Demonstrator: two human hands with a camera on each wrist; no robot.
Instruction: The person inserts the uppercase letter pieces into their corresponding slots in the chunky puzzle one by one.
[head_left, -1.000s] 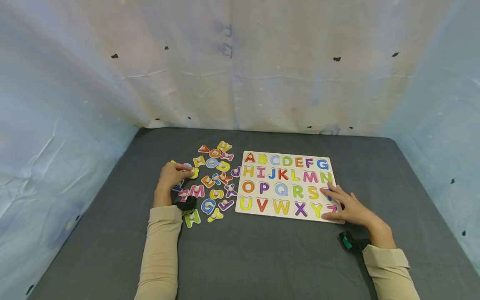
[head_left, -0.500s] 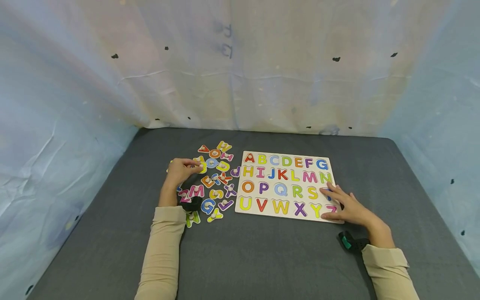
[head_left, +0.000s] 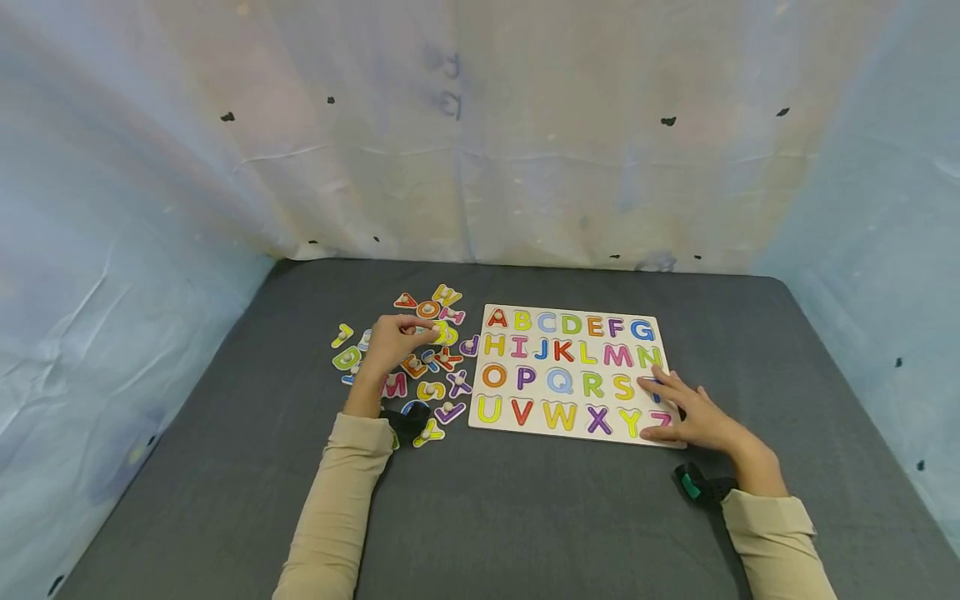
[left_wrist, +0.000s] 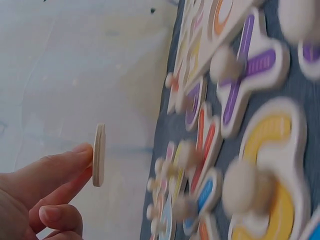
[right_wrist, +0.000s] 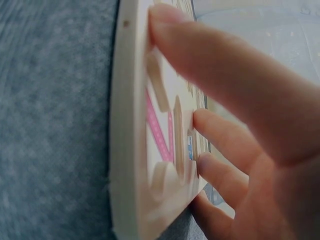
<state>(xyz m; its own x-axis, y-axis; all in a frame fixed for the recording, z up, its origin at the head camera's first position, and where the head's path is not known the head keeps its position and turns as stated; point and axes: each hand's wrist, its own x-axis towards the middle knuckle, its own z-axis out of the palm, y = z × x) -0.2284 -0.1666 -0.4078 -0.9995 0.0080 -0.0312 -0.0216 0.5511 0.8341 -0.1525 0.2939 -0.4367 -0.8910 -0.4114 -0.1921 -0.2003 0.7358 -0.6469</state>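
My left hand (head_left: 392, 343) pinches a thin wooden letter piece (left_wrist: 99, 156) between thumb and fingertips, above the loose letters. In the left wrist view the piece is edge-on, so its printed face is hidden; in the head view it looks yellow. Below the hand lie knobbed letter pieces, among them a purple X (head_left: 460, 383), a yellow S (left_wrist: 272, 175) and a red K (head_left: 448, 359). To the right lies the white alphabet board (head_left: 577, 436), an A piece (head_left: 497, 317) with a knob at its top left. My right hand (head_left: 701, 418) rests with spread fingers on the board's right end.
At the left of the scattered pieces lie a green D (head_left: 347, 358) and a yellow letter (head_left: 342, 335). Black wrist cameras (head_left: 407, 423) sit at both sleeves. The dark grey tabletop (head_left: 525, 517) ends at a pale sheet (head_left: 540, 183) behind.
My left hand has moved right across the loose pieces, carrying the pinched letter toward the board. The green D and its neighbours have come into sight. The right hand stays on the board.
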